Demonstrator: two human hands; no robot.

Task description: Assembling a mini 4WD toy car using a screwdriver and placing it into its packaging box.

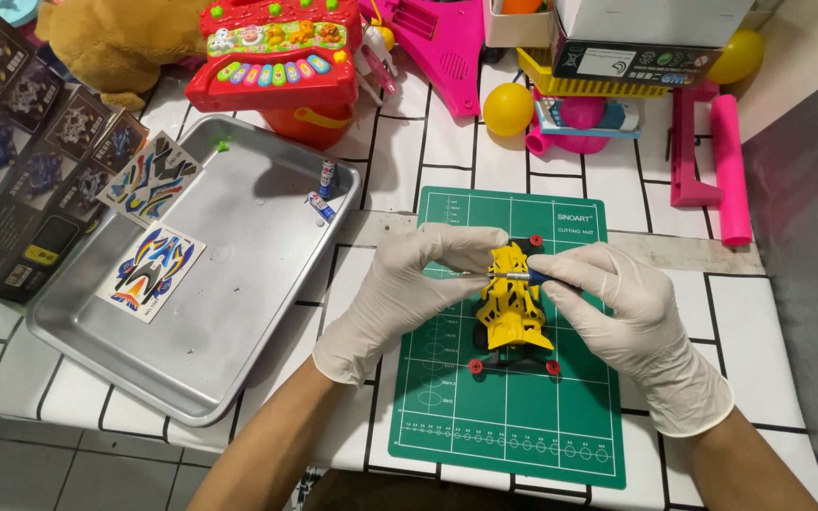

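A small yellow toy race car point(513, 308) with red wheel hubs stands on a green cutting mat point(508, 416). Both my hands wear white gloves. My left hand point(409, 289) pinches the car's front left side. My right hand point(622, 317) holds a small screwdriver point(515, 276) with a blue grip, its metal shaft lying sideways across the top of the car body, tip towards my left fingers.
A metal tray point(239, 312) at the left holds two sticker sheets point(153, 273) and two small batteries point(322, 194). Dark cardboard boxes point(11, 161) lie at the far left. Toys crowd the back: red toy keyboard point(276, 47), yellow ball point(507, 109), pink plastic parts point(712, 161).
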